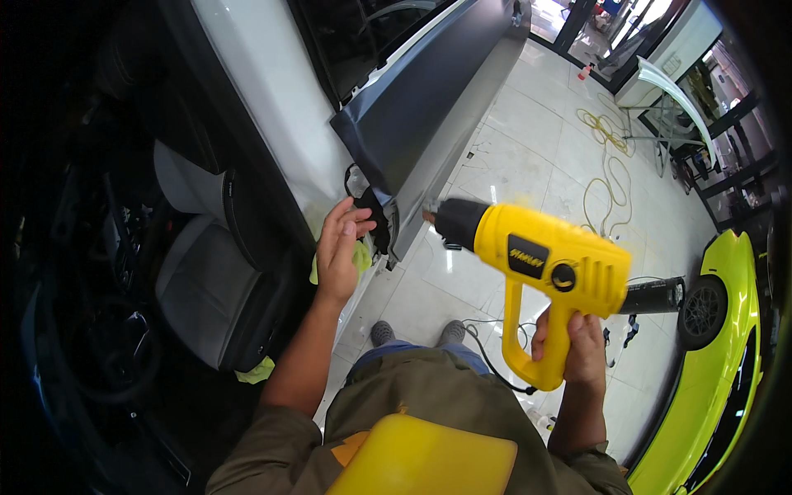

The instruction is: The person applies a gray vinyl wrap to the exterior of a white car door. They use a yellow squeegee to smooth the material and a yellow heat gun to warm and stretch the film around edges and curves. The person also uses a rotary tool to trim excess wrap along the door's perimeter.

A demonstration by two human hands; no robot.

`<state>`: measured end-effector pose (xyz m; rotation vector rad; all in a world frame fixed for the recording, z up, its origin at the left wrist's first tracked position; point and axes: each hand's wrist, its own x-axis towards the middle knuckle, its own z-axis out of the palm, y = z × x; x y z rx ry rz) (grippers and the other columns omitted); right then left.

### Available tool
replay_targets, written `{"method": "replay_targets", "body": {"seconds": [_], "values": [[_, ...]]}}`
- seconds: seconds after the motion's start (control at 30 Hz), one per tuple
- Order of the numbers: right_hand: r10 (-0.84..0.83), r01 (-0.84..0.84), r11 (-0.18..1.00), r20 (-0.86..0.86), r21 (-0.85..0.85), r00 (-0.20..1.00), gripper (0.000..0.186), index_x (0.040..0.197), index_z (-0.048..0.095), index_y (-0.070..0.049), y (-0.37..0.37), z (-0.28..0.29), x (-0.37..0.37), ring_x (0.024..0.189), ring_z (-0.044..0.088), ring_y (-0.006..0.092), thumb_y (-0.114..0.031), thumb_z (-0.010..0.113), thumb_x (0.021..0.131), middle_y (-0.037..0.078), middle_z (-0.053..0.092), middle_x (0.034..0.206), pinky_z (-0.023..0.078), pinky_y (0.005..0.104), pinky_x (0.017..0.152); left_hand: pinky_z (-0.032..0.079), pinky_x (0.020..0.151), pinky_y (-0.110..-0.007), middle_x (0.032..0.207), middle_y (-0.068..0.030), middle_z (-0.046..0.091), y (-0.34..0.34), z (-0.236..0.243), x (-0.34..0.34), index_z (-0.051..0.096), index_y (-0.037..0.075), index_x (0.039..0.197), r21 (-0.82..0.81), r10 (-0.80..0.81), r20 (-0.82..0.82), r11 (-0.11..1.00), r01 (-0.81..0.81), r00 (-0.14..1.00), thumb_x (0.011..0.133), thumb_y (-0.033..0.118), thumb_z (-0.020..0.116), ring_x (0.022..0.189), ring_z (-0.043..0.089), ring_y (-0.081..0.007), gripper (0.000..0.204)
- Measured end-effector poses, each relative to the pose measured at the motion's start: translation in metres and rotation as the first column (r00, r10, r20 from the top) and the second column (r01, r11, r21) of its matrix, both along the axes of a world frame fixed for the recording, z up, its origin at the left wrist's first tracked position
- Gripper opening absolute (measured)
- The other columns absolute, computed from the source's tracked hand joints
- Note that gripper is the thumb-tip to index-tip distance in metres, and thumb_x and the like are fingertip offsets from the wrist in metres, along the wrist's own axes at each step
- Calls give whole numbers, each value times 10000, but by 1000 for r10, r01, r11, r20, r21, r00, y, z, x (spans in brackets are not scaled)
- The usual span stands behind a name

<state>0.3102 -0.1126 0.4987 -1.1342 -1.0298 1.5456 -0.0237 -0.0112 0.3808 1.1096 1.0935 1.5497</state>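
My right hand (569,342) grips a yellow-and-black heat gun (549,264) by its handle, its nozzle pointing left toward the dark film (421,107) over the edge of a white car panel (272,99). My left hand (338,256) holds a pale green cloth (360,256) against the white bodywork, fingertips beside the film's lower end and some black trim (378,219). A yellow plastic squeegee (425,458) shows at my front.
The open car has grey-and-black seats (198,289). On the tiled floor (511,124) are a yellow hose (606,181) and cables. At right stand a bright green car (701,396), a black roll (656,293) and a white panel on a metal stand (676,99).
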Motion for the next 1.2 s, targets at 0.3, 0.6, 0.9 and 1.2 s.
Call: {"method": "replay_targets", "body": {"seconds": [0.3,0.6,0.9,1.2], "values": [[101,-113,993,-248,-33,963,475,1205,525,5,3,-66,58,716,642,203,-416,552,987,138,643,906,522,323,673,523,700,-352,811,-107,657,-84,-127,16,578,11,1081,-391,-154,-644,908,-149,750,978,159,556,735,641,-180,182],[92,90,950,545,-298,833,563,1418,414,36,8,-413,158,1075,632,353,-177,508,906,254,612,1213,490,443,935,425,1039,-440,1300,-286,576,-248,-209,2,464,12,1411,-888,-819,-445,354,-293,362,963,499,531,1222,551,-432,666],[515,53,840,825,-540,233,511,1388,472,-58,24,-758,225,1048,618,362,-207,522,902,202,634,1112,511,482,858,442,1001,-408,1229,-248,614,-240,-260,36,516,-1,1339,-833,-903,-205,-41,-551,376,968,434,550,1157,586,-370,572],[384,122,890,866,-440,321,339,1192,597,-44,36,-877,189,1019,599,363,-170,532,884,186,637,1040,487,485,879,496,924,-377,1103,-205,687,-218,-264,-1,631,-12,1218,-773,-865,-399,141,-618,303,966,336,599,1032,663,-298,430]]}}
